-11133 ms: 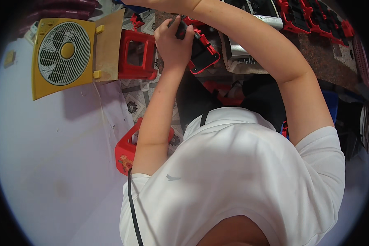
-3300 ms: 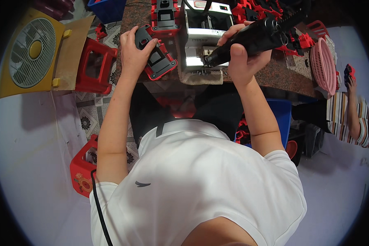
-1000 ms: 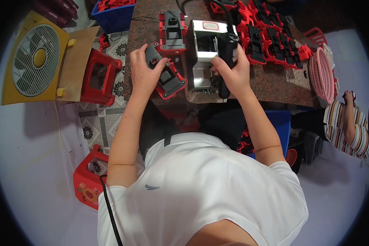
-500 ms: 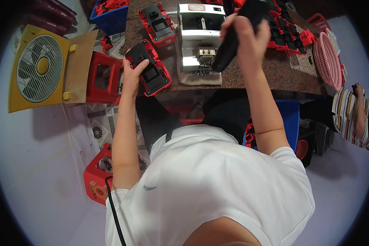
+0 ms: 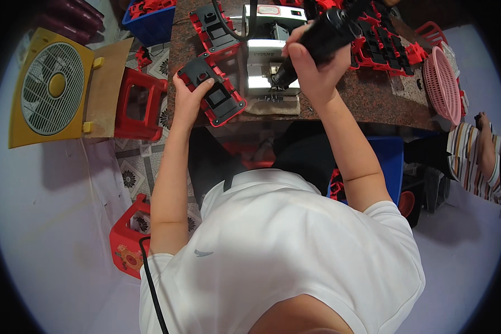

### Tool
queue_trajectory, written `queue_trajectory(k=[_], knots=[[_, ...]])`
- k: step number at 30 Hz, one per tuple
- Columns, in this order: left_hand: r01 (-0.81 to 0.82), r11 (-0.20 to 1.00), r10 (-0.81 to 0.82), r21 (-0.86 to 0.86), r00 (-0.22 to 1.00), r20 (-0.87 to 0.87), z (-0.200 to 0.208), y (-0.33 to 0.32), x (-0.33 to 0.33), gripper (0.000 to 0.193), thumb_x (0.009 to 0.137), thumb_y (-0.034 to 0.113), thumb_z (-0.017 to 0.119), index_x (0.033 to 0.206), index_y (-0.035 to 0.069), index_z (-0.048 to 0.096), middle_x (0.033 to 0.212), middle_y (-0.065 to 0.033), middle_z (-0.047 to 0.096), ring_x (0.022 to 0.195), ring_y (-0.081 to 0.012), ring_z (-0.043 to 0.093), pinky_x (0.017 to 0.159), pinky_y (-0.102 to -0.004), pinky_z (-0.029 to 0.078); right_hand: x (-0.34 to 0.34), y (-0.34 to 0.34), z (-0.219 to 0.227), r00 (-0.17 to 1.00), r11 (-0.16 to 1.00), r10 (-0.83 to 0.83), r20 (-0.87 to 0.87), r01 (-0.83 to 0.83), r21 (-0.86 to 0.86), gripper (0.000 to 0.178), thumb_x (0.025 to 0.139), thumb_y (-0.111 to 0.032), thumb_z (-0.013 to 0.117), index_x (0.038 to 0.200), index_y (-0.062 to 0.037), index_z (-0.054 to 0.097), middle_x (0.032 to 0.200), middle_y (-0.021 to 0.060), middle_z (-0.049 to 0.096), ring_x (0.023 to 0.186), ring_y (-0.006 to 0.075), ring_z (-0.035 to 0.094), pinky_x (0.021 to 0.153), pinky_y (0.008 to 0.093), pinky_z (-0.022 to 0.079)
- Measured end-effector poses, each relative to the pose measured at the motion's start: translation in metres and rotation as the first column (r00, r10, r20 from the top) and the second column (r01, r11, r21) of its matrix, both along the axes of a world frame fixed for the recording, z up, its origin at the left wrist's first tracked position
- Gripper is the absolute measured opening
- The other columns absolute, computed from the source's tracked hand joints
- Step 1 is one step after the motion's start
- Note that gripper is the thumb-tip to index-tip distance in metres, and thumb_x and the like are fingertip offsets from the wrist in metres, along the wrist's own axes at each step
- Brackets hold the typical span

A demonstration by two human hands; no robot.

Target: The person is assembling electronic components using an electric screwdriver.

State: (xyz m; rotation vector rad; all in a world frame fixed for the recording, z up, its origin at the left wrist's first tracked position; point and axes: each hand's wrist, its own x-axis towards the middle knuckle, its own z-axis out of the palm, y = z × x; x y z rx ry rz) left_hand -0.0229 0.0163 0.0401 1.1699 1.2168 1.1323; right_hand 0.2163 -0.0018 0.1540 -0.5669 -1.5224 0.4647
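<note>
My left hand (image 5: 189,101) is closed on a red plastic housing with a black cover (image 5: 220,101) at the table's near edge, thumb lying across the cover. My right hand (image 5: 320,69) is wrapped round a black electric screwdriver (image 5: 327,34), tilted with its tip down and to the left. That tip is at the front of a silver screw feeder (image 5: 261,83); whether it touches a screw is too small to tell. Another red and black housing (image 5: 212,26) lies on the table just beyond the held one.
Several red and black housings (image 5: 381,47) lie at the table's right, beside a pink basket (image 5: 442,86). A blue bin (image 5: 150,25) of red parts stands far left, near a yellow fan (image 5: 50,83) and red stool (image 5: 139,103). Another person (image 5: 476,153) is at the right.
The screwdriver has swung so its tip now meets the feeder's front, and its cable shows above the feeder. My left hand has shifted the housing slightly to the right.
</note>
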Motion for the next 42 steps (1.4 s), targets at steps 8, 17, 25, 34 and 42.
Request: queue_trajectory(k=[8,17,25,34,42], knots=[[-0.011,1.0,0.01,0.029,0.999,0.032,-0.016,0.003,-0.003,0.078,0.074,0.023,0.078,0.13,-0.002,0.03,0.117,-0.0155,0.053,0.109,-0.0231,0.055,0.094,-0.0341,0.044,-0.008,0.023,0.005,0.996,0.989,-0.093,0.007,0.093,-0.118,0.035,0.077,-0.009,0.078,0.097,-0.0031,0.051,0.075,0.0,0.06,0.065,0.0066,0.057,0.059,0.0207,0.046],[0.036,0.997,-0.025,-0.064,0.987,0.156,-0.011,0.002,-0.003,0.075,0.07,0.02,0.081,0.126,-0.001,0.036,0.118,-0.0143,0.055,0.108,-0.0217,0.056,0.094,-0.034,0.045,-0.066,0.039,0.065,0.865,0.912,0.389,-0.317,-0.41,0.003,0.028,0.088,-0.027,0.068,0.093,-0.0064,0.05,0.069,0.0023,0.056,0.055,0.01,0.055,0.049,0.0258,0.046],[0.017,0.998,-0.01,-0.058,0.994,0.107,-0.017,0.002,-0.004,0.074,0.07,0.021,0.081,0.126,-0.001,0.038,0.116,-0.0145,0.057,0.106,-0.0223,0.058,0.092,-0.0335,0.047,-0.024,0.003,0.024,0.974,0.994,-0.106,0.2,0.107,0.006,0.041,0.069,-0.006,0.083,0.096,-0.0027,0.053,0.075,0.0016,0.064,0.063,0.009,0.063,0.056,0.0208,0.049],[0.027,1.0,-0.027,-0.001,0.992,0.121,-0.018,0.002,-0.001,0.061,0.077,0.021,0.076,0.124,0.004,0.042,0.114,-0.0091,0.056,0.104,-0.0183,0.057,0.091,-0.0324,0.047,-0.006,-0.016,-0.007,0.995,1.0,-0.006,0.104,0.004,0.015,0.044,0.083,-0.013,0.068,0.115,0.0016,0.042,0.085,0.0156,0.06,0.07,0.0196,0.061,0.062,0.0314,0.053],[0.025,0.999,-0.022,-0.024,0.99,0.142,-0.013,0.002,-0.001,0.067,0.072,0.019,0.08,0.123,0.0,0.04,0.113,-0.0118,0.057,0.104,-0.02,0.058,0.092,-0.0326,0.046,-0.024,0.037,0.043,0.987,0.806,-0.145,-0.068,0.078,-0.587,0.02,0.088,-0.019,0.067,0.095,-0.0064,0.053,0.07,0.0005,0.055,0.057,0.0084,0.054,0.051,0.0243,0.043]])
